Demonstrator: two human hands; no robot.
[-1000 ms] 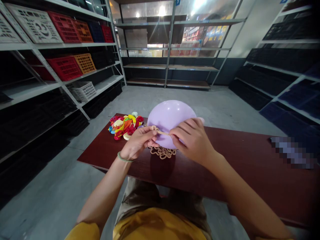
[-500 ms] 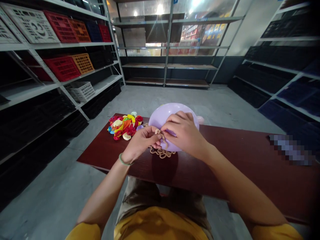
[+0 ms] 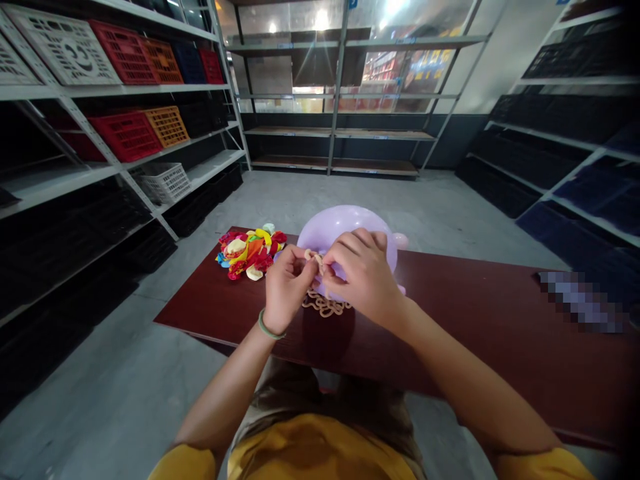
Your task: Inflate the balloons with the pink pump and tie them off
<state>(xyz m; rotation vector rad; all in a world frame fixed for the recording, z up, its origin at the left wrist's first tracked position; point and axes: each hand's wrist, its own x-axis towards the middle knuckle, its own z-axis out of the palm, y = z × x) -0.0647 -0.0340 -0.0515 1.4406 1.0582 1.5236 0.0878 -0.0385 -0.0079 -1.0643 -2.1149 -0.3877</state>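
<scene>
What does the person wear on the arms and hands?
Short yellow sleeves cover only the upper arms: the left sleeve and the right sleeve. A thin green bangle circles the wrist of the left hand. The right hand is bare; no gloves.

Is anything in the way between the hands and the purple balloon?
No, nothing visible. The left hand and right hand both pinch a tan band right against the purple balloon. The pile of bands lies on the table below them.
</scene>
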